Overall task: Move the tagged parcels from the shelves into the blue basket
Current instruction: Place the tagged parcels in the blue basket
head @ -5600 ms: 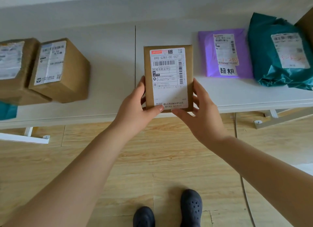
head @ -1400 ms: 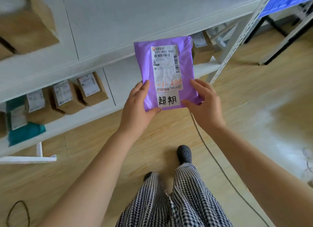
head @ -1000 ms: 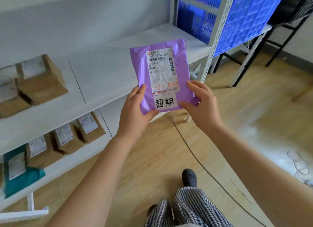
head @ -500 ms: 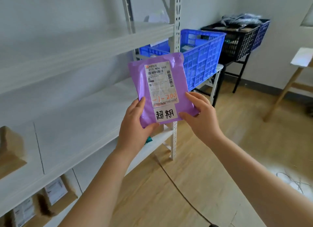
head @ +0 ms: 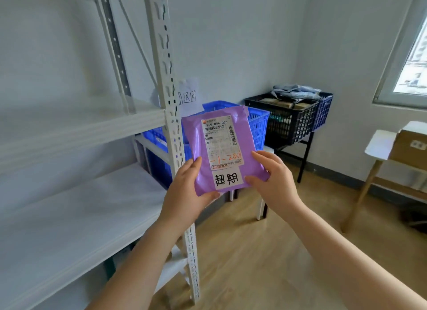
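Upright purple parcel (head: 219, 147) between both hands

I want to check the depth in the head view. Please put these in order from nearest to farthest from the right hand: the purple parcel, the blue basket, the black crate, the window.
1. Purple parcel: held in the right hand.
2. Blue basket: just behind the parcel.
3. Black crate: farther back, right of the basket, against the wall.
4. Window: far right wall.

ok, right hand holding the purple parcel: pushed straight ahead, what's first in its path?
Probably the blue basket directly behind the purple parcel that the right hand grips; depth is unclear.
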